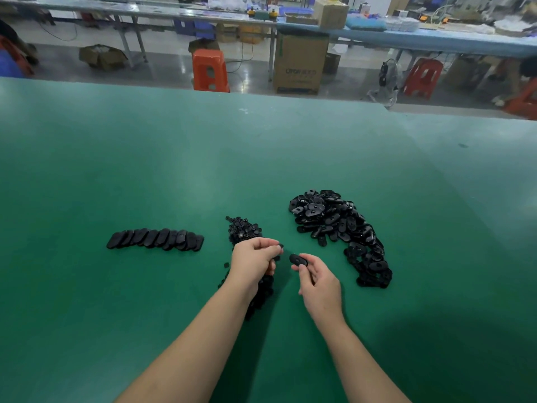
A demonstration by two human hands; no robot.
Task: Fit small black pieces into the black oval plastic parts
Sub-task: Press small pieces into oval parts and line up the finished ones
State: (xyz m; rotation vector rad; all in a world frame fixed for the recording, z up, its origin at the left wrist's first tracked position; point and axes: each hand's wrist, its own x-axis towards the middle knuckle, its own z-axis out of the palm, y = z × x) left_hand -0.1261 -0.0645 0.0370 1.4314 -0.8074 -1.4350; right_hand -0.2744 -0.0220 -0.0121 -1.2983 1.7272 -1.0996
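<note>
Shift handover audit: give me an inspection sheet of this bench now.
Surface: green table, a small white mark near the far edge.
Job's things: oval parts pile right; small pieces pile centre; overlapping row of ovals left.
Clutter: nothing seen.
Grippers: left hand pinches a small piece; right hand holds an oval part.
Cables: on the floor beyond only.
Surroundings: orange stools, cardboard box, long tables.

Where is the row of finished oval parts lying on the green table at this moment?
In the head view, the row of oval parts lies on the green table at the person's left, apart from the pile of small black pieces beside the left hand.
</note>
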